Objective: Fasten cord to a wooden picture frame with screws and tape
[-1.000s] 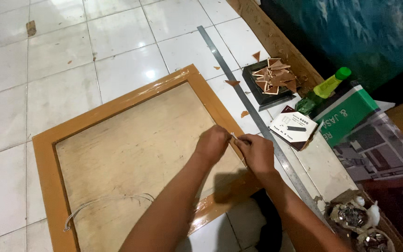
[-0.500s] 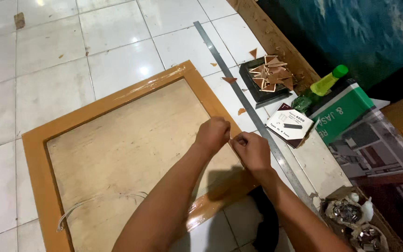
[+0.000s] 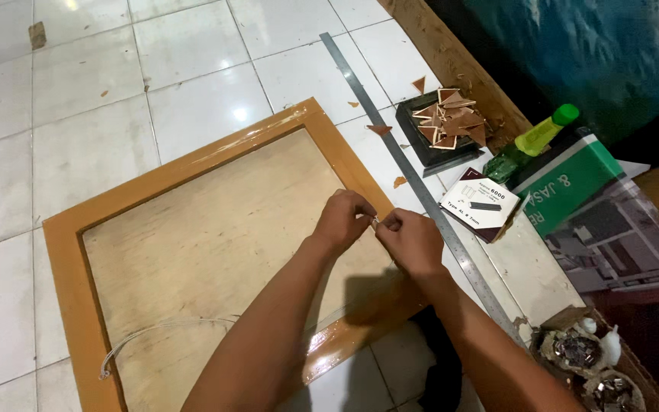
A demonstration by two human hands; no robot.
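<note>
Hands — left [image 3: 342,220] & right [image 3: 409,238] — pinch small metal bit [image 3: 376,223] betw. fingertips, above frame [image 3: 192,160] edge.

**Two hands meet at the frame's right edge**

Both hands are over the back of a wooden picture frame [image 3: 192,164] lying face down on white floor tiles [image 3: 93,84]. The left hand [image 3: 342,220] and right hand [image 3: 409,240] pinch something small between their fingertips, too small to make out. A pale string [image 3: 163,329] lies on the backing board. Just right of the frame runs a long metal ruler [image 3: 409,177], then a small box [image 3: 482,204], a green bottle [image 3: 532,143] and a black tray [image 3: 442,131] of wooden triangles.
</note>
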